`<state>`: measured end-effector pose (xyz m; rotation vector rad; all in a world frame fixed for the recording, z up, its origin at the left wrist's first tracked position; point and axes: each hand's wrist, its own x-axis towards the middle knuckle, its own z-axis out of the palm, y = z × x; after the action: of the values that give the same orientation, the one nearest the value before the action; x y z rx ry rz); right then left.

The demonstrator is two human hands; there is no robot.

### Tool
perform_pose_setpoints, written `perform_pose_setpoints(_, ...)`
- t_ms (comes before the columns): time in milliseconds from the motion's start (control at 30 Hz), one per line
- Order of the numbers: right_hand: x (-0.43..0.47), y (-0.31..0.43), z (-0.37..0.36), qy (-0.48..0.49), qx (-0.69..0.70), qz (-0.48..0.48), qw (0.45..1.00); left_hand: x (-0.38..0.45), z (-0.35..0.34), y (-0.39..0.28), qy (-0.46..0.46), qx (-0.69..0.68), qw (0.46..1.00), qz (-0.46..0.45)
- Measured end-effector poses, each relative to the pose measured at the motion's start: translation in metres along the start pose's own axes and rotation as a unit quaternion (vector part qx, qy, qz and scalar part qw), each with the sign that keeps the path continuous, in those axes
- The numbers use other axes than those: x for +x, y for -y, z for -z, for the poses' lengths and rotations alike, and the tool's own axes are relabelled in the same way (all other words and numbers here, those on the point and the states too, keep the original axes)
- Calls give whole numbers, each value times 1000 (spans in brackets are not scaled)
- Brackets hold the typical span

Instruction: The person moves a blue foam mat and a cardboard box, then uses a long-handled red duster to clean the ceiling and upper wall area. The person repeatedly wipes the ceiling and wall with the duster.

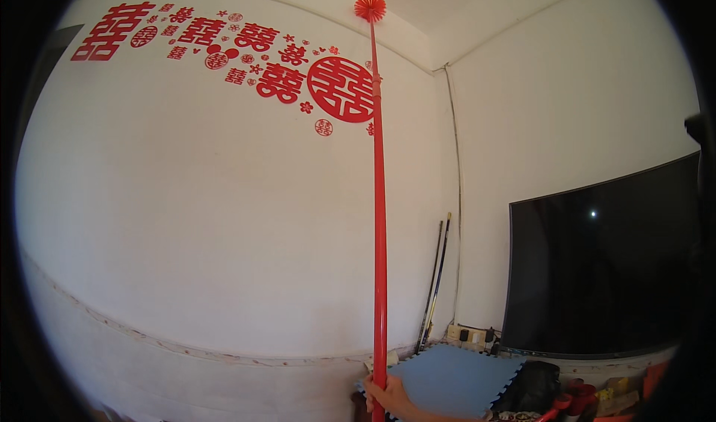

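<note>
My right hand (388,397) is wrapped around the lower part of a long red telescopic pole (380,243) at the bottom of the view. The pole rises almost upright past the wall. At its top sits a round red bristle duster head (370,9), close to the cable line where wall and ceiling meet; whether the bristles touch there I cannot tell. A joint collar (376,88) shows on the upper pole, in front of a large round red paper-cut decoration (342,89). My left hand is out of view.
Red paper-cut decorations (279,82) cover the upper white wall. Right of the pole hangs a black television (598,265). Two thin rods (435,282) lean in the corner by a cable (457,159). Below lie a blue foam mat (453,377), a power strip (475,337) and a black bag (534,388).
</note>
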<state>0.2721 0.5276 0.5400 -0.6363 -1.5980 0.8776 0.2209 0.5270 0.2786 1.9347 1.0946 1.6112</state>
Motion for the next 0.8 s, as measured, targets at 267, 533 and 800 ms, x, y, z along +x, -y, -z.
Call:
perform_pose_setpoints(267,51,29,-22,18,71,21,997,-33,35,-36,-52,19,998,37)
perform_pose_setpoints(533,143,98,8,-62,29,137,988,95,61,-107,-132,31,989,-52)
perform_pose_setpoints(800,224,162,87,-165,-84,167,968,211,58,-200,-73,61,994,-45)
